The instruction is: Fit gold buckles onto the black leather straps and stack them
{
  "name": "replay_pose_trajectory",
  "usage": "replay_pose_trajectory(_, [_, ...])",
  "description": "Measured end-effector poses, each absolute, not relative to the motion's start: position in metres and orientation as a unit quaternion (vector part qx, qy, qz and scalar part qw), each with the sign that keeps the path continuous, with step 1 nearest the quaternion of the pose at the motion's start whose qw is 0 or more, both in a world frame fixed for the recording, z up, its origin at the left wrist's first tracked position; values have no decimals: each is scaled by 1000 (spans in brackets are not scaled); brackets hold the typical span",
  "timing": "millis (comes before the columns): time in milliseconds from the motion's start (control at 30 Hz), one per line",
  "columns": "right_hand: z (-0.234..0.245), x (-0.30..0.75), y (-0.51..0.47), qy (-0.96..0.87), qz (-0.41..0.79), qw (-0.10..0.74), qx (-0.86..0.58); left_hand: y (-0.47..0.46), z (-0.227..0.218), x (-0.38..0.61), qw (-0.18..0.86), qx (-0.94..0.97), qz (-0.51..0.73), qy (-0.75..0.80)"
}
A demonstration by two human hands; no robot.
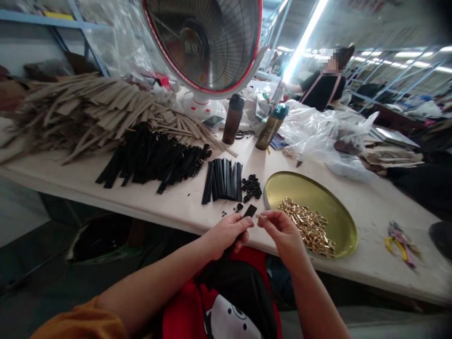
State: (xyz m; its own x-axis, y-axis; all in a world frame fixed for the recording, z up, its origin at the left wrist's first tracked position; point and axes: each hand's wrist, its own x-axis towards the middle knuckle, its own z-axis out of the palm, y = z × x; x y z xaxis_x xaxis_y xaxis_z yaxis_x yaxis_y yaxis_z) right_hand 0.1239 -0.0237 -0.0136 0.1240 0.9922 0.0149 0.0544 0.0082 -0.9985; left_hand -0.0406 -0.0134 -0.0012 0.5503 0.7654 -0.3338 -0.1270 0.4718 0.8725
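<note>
Currently, a black strip (250,211) is gripped by the closed fingers of the left hand (235,230), with its end left sticking out past the thumb and its lower part hidden. A small gold piece (261,216) is pinched in the fingertips of the right hand (282,228), just beside that end; whether the two touch cannot be told. Both are held at the front edge of the bench (374,202), so if the pinch were loosened, the piece could be dropped into the lap or onto the floor rather than caught by the bench. Being so small, it could also be turned the wrong way round without being noticed. The strip might be bent or twisted if it were pressed hard, since little of it is left unsupported. Near the right forearm, a heap of gold pieces (309,226) is held in a tray (307,181), which could be knocked by a careless sweep and its contents spilled. The black rings (252,187), piled beside the row of strips (224,181), could be scattered by a stray knuckle.
</note>
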Motion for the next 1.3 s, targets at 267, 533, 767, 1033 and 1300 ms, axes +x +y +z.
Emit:
replay_pose_trajectory(267, [-20, 97, -44, -562, 369, 507, -539, -16, -8, -45, 774, 406, 298, 384])
replay_pose_trajectory(533, [-26, 88, -49, -309, 659, 496, -473, -15, -8, -49, 546, 603, 326, 483])
replay_pose_trajectory(767, [-39, 90, -48, -328, 615, 515, -500, -16, -4, -54, 481, 686, 239, 491])
replay_pose_trajectory(1033, [-35, 93, -44, -187, 620, 587, -486, -22, -5, -66, 561, 659, 212, 453])
replay_pose_trajectory(1300, [-32, 74, -59, -190, 655, 550, -483, -29, 3, -71, 460, 757, 174, 431])
